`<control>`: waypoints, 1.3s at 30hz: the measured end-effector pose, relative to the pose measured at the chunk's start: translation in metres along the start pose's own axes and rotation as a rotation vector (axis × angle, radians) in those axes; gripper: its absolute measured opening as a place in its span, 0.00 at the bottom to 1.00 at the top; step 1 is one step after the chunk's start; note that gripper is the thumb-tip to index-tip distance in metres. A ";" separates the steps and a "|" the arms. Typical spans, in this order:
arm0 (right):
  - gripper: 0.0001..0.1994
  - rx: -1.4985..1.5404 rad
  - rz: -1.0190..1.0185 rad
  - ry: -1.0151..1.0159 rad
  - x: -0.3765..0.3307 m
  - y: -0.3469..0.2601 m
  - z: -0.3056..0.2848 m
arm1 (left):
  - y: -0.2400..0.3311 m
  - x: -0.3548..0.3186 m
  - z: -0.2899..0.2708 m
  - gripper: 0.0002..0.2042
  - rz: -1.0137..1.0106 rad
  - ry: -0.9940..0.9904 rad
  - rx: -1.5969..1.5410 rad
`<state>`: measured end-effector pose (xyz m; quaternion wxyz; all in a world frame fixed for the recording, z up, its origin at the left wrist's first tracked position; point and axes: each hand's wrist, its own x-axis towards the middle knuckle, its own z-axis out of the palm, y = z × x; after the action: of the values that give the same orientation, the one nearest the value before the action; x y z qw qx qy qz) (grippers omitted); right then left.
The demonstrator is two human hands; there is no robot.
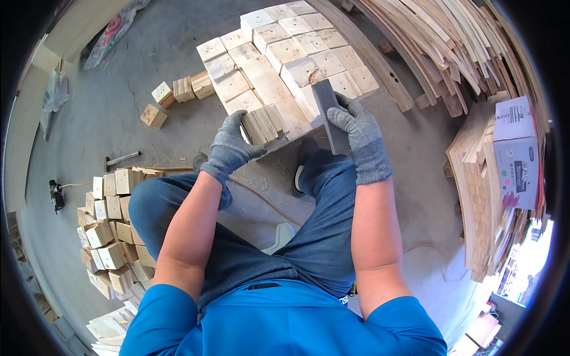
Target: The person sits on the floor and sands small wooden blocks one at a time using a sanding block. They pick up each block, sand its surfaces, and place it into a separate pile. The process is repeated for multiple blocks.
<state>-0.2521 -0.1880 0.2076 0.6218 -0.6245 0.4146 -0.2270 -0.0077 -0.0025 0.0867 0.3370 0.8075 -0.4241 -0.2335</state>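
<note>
Grey floor, 2 gloved hands, 1 dark bar

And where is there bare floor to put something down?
Bare floor: between the right hand and the timber beside the cardboard box; between the loose blocks and the nearer plastic bag. Crowded: the block pile beside the left knee, the block stack beyond the left hand.

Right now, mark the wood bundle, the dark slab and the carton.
Wood bundle (262, 125), head view: middle of its layered edges.
Dark slab (324, 99), head view: broad face, toward its upper end.
Carton (515, 169), head view: side panel.
</note>
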 end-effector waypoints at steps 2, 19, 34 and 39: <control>0.30 -0.008 -0.007 0.000 0.000 -0.001 0.002 | 0.004 -0.003 -0.004 0.54 0.065 0.043 0.023; 0.30 -0.130 -0.068 -0.036 -0.001 0.001 0.004 | -0.035 -0.006 0.035 0.51 0.557 0.458 0.129; 0.33 -0.290 -0.072 -0.071 0.001 0.011 0.011 | -0.024 -0.036 0.028 0.58 0.447 0.327 0.136; 0.33 -0.330 -0.145 -0.068 0.004 0.022 0.011 | -0.038 -0.018 0.040 0.65 0.222 0.272 -0.175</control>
<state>-0.2459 -0.1820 0.1844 0.5065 -0.7537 0.3788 -0.1786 -0.0239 0.0145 0.0338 0.4838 0.7474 -0.4394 -0.1196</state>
